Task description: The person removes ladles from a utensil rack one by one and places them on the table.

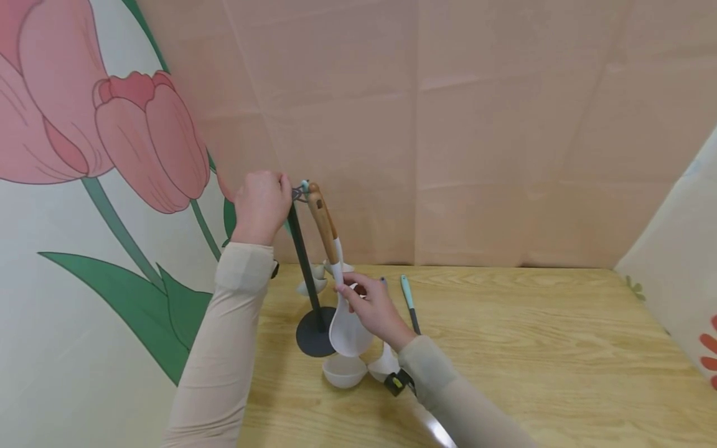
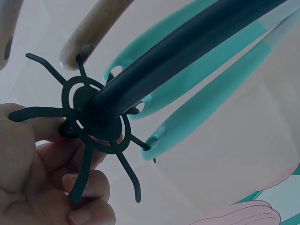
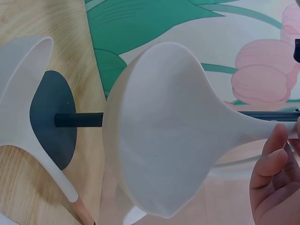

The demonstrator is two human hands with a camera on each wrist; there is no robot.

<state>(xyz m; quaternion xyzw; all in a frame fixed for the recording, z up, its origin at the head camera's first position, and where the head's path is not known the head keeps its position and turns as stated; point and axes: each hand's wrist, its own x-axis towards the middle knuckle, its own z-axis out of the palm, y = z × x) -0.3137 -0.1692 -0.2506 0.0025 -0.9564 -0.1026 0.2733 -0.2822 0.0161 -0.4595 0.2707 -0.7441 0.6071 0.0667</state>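
Note:
My left hand (image 1: 260,205) grips the hooked ring (image 2: 96,115) at the top of a dark utensil stand (image 1: 305,267), with fingers around its hooks in the left wrist view. My right hand (image 1: 378,308) pinches the white neck of a ladle (image 3: 164,126), whose wooden handle (image 1: 320,218) points up toward the ring. A second wooden handle stands close behind it. Seen from the left wrist, teal handles (image 2: 206,93) hang from hooks, and one wooden handle (image 2: 91,35) has its holed end at a hook. Which wooden handle belongs to the pinched ladle, I cannot tell.
On the wooden table (image 1: 532,348), a white ladle bowl (image 1: 344,373) lies before the stand's round base (image 1: 313,336). Another white ladle (image 1: 384,364) lies beside it, and a teal-handled utensil (image 1: 406,292) lies to the right. A tulip-patterned sheet (image 1: 151,143) borders the left.

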